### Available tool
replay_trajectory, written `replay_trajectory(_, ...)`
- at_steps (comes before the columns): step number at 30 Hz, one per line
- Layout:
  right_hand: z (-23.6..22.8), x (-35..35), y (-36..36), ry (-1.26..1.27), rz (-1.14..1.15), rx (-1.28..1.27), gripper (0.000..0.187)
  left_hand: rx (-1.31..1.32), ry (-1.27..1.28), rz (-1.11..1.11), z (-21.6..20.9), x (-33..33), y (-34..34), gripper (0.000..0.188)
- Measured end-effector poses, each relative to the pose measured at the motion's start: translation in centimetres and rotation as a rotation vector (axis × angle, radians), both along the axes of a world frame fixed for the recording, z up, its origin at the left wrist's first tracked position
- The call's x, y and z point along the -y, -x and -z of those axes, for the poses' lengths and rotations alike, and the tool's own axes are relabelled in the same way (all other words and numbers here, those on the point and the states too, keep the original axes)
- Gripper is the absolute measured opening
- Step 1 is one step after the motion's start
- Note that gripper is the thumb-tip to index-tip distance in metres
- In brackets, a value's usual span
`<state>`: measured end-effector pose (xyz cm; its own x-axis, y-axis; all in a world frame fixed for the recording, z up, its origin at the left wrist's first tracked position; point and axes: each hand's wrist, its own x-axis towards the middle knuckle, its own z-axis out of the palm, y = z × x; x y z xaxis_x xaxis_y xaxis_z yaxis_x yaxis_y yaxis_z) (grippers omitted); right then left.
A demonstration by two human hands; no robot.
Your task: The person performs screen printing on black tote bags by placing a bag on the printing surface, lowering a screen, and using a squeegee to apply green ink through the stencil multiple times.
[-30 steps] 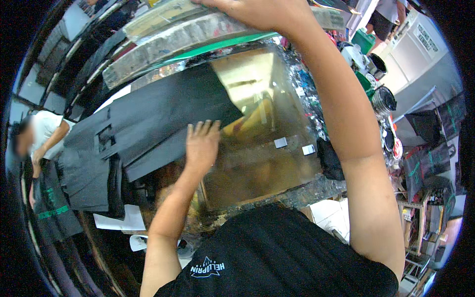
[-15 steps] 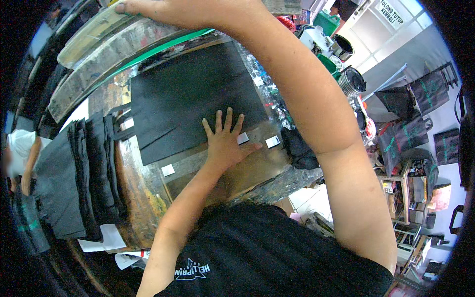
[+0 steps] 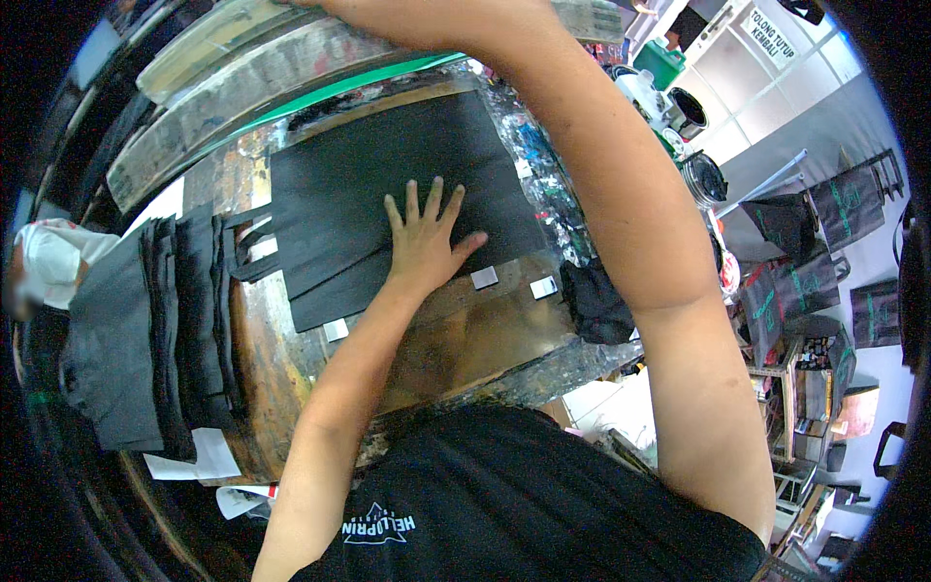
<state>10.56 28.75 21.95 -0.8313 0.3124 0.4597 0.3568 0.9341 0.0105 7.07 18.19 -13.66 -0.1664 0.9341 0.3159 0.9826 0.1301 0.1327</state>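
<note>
Blk bag, flat, under spread L fingers

Print workshop by the look: paint-smeared table, cans and green jerrycan near it; black bags with green print hung at right, crammed shelves below.

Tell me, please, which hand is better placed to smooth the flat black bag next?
Probably the left hand: it is spread open over the black bag. The right hand is up near the stained frame, beyond the bag, and partly cut off by the picture's upper edge.
</note>
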Motion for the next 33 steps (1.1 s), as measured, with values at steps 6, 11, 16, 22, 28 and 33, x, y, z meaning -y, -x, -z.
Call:
replay_trajectory(6, 0.6, 0.5, 0.2, -0.044, 0.062, 0.001, 0.071, 0.039, 0.147, -0.067, -0.2, 1.5, -0.4, 0.110)
replay_trajectory(11, 1.1, -0.1, 0.4, -0.060, -0.005, -0.058, 0.074, 0.080, 0.121, -0.037, 0.6, 1.5, -0.3, 0.114)
replay_trajectory(16, 1.3, 0.8, -0.1, -0.109, 0.049, -0.158, 0.075, 0.095, 0.133, -0.042, 0.6, 1.6, -0.5, 0.115)
replay_trajectory(22, 1.9, 1.7, -1.1, -0.163, -0.004, -0.285, 0.070, 0.136, -0.075, -0.106, 0.3, 2.6, -0.6, 0.114)
replay_trajectory(28, 3.2, 2.6, -1.9, -0.224, -0.003, -0.276, 0.070, 0.190, 0.008, -0.120, -1.6, 10.0, -0.5, 0.111)
replay_trajectory(33, 3.6, 3.1, -2.8, -0.197, -0.010, -0.307, 0.069, 0.075, 0.160, -0.102, -0.7, 12.2, -3.1, 0.107)
